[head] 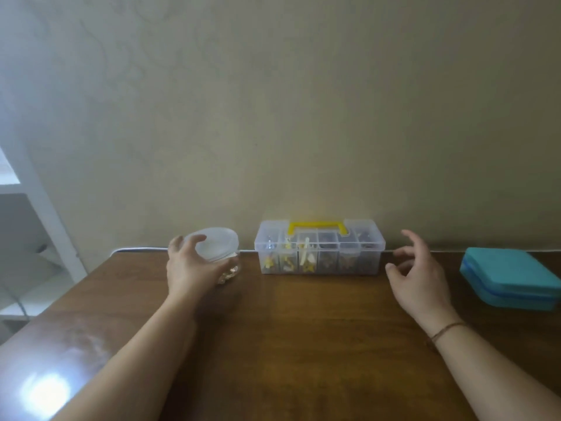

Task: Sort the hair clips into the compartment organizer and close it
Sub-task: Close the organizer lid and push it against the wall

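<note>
Clear plastic compartment organizer (319, 253) with a yellow carry handle (317, 227) sits at the back edge of the brown wooden table (303, 329), right up against the beige wall (303, 101). Its lid looks shut. You can see straight through the see-through front into a row of narrow upright compartments. The left ones hold yellow and white bits, which look like hair clips (303, 262), though it's too blurry to make out shapes. The compartments on the right hold something darker, brownish, can't tell what exactly.

Left hand (189, 265) is wrapped around a round clear jar with a frosted white lid (217, 246), fingers curled over the rim of the lid and palm on the jar's side. That jar stands just left of the organizer, not touching it, and there's something pale and shiny inside at the bottom.

Right hand (419, 275) hovers just beside the right end of the organizer, fingers spread and loosely bent, holding nothing and not touching the box as far as I can see. There's a thin brown band (446, 329) on that wrist.

Further right on the table is a teal flat case with rounded corners (513, 279), closed, well apart from the organizer. A thin white cable (136, 249) runs along the table's back edge on the left.
</note>
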Demonstrator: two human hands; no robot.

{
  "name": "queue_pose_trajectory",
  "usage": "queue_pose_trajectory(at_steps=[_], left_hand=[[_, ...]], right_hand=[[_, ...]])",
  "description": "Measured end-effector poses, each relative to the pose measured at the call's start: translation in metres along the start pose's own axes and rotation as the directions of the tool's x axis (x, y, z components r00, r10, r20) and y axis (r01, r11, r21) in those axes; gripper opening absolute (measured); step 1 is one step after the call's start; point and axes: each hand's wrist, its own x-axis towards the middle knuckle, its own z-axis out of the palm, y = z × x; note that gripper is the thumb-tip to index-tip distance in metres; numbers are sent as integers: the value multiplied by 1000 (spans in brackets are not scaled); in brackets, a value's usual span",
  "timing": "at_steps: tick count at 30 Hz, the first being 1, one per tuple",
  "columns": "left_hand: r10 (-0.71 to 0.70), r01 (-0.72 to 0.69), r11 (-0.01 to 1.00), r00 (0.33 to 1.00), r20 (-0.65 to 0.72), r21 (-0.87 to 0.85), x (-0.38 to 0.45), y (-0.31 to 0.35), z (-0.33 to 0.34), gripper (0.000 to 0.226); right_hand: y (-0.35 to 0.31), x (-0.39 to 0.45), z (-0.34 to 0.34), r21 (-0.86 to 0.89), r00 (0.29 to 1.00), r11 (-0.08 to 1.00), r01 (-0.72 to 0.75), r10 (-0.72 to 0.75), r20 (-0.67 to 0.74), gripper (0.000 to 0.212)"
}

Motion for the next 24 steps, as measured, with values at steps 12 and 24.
queue_pose_trajectory(at_steps=[12, 24], left_hand=[[344, -360, 884, 933, -106, -298, -1, 82, -10, 67], [371, -346, 899, 927, 48, -268, -33, 100, 50, 110]], right_hand=[[0, 1, -1, 98, 997, 995, 7, 1, -77, 48], [-11, 32, -77, 177, 828, 978, 114, 5, -561, 15]])
